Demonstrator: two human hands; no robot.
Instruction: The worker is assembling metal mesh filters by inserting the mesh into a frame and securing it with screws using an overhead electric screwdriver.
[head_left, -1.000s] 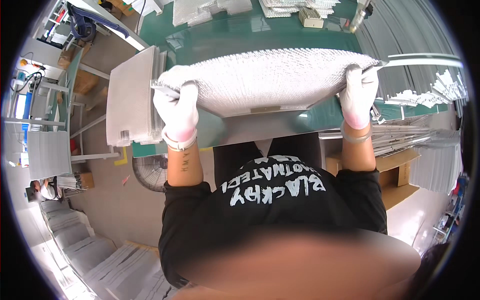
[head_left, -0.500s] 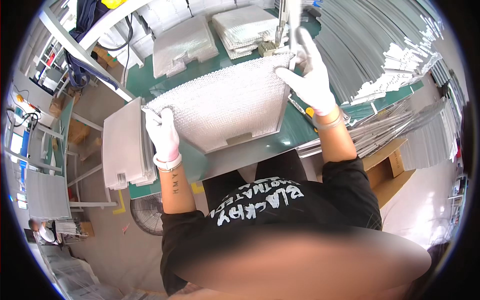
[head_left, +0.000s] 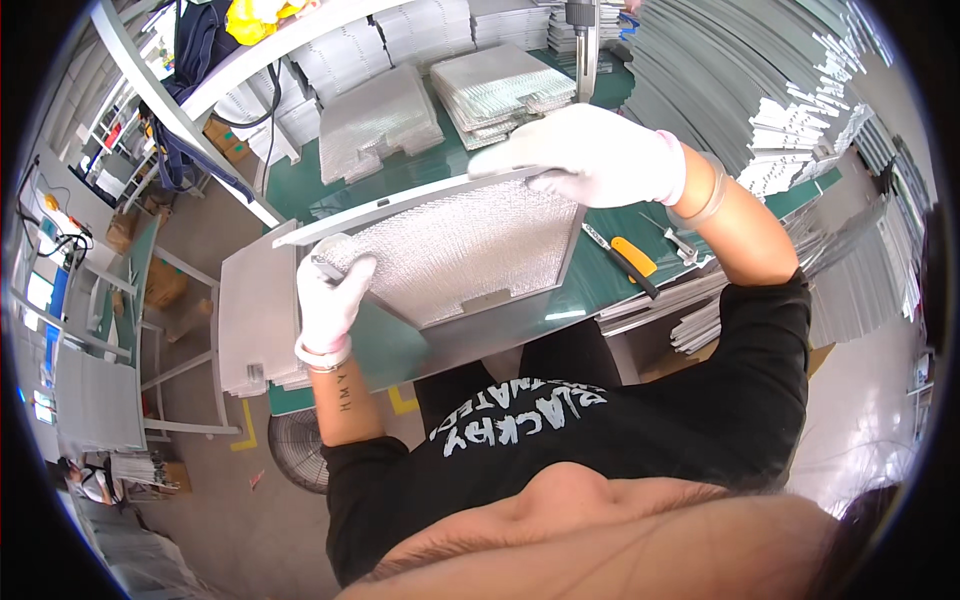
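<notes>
A silver mesh panel (head_left: 470,245) with a thin metal edging stands tilted over the green table, its lower edge notched. Along its top edge runs a long light-grey frame strip (head_left: 385,206) with a small slot. My left hand (head_left: 333,297), in a white glove, is closed on the panel's left corner, just under the strip's end. My right hand (head_left: 600,158), gloved too, is closed over the strip's right part, thumb below and fingers along the top. Its fingertips are partly blurred and hide that end of the strip.
Stacked mesh panels (head_left: 380,120) and another pile (head_left: 500,90) lie at the back. Flat panels (head_left: 258,310) are stacked left. A yellow-and-black tool (head_left: 632,262) lies right on the green table (head_left: 420,345). Many grey strips (head_left: 700,90) fill the far right. A fan (head_left: 298,450) stands below.
The grey strip now lies along the panel's top edge, which was bare mesh before. My right hand has turned and moved left over that edge. My left hand stays at the left corner.
</notes>
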